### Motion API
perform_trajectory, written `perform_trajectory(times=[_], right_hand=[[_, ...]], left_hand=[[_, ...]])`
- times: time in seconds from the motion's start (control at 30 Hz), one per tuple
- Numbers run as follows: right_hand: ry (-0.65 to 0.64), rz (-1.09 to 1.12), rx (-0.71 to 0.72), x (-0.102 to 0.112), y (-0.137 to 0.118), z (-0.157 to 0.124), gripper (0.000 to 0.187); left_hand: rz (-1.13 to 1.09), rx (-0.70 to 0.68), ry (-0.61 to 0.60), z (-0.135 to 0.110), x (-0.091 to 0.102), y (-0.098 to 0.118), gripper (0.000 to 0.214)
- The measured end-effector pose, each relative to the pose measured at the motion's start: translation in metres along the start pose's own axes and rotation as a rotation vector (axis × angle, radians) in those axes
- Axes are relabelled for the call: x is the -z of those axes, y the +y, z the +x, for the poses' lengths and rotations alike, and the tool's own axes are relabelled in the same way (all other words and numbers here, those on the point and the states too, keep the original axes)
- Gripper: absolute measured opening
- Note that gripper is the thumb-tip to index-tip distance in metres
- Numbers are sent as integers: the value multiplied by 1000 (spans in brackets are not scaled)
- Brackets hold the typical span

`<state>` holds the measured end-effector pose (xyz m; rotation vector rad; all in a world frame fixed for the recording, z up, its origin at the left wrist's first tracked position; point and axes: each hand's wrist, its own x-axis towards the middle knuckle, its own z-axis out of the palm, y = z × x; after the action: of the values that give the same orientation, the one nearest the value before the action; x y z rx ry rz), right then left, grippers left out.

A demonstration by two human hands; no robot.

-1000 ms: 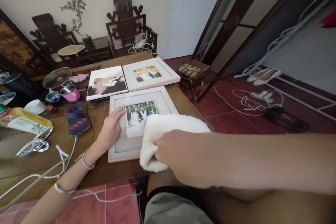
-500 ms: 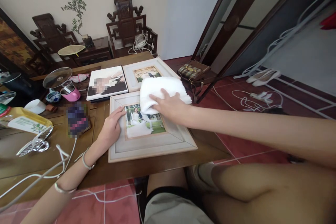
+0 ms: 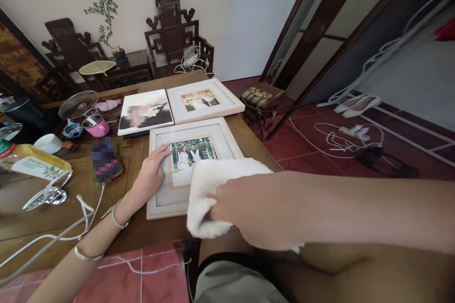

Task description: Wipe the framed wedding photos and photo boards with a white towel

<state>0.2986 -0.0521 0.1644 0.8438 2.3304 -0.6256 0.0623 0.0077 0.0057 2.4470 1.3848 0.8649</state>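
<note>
A white picture frame (image 3: 161,203) lies flat on the wooden table, holding a wedding photo (image 3: 179,177) of two people outdoors. Along its left border rests my left hand (image 3: 149,170), gripping the edge with the fingers laid on top. My right hand (image 3: 241,208) is closed on a folded white towel (image 3: 208,182), over the frame's near right corner. That towel covers the photo's lower right part and hangs past the frame's near edge. Most fingers of the right hand are hidden by the hand and the towel.
Behind lie a second white frame (image 3: 229,97) and a photo album (image 3: 142,123). On the left are a pink mug (image 3: 96,125), a bottle of yellow liquid (image 3: 39,161), a hair claw clip (image 3: 50,194) and a white cable (image 3: 46,237). A chair (image 3: 320,19) holds a plaid bag (image 3: 258,97).
My right hand has pulled the towel toward me, from the frame's upper right part to its near right corner. More of the photo's upper part shows. The left hand stays in place.
</note>
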Motion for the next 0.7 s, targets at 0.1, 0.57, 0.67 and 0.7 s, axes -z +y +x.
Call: perform_trajectory(times=[0.1, 0.57, 0.67, 0.7], right_hand=[[-44, -65, -57, -1, -4, 0, 35], [374, -347, -359, -8, 80, 85, 65], [252, -310, -310, -8, 60, 69, 60], [206, -292, -265, -10, 51, 63, 56]], left_hand=[[1, 7, -1, 0, -1, 1, 58], [20, 39, 9, -8, -4, -13, 39], [36, 45, -3, -6, -7, -8, 40], [43, 50, -7, -4, -8, -5, 41]])
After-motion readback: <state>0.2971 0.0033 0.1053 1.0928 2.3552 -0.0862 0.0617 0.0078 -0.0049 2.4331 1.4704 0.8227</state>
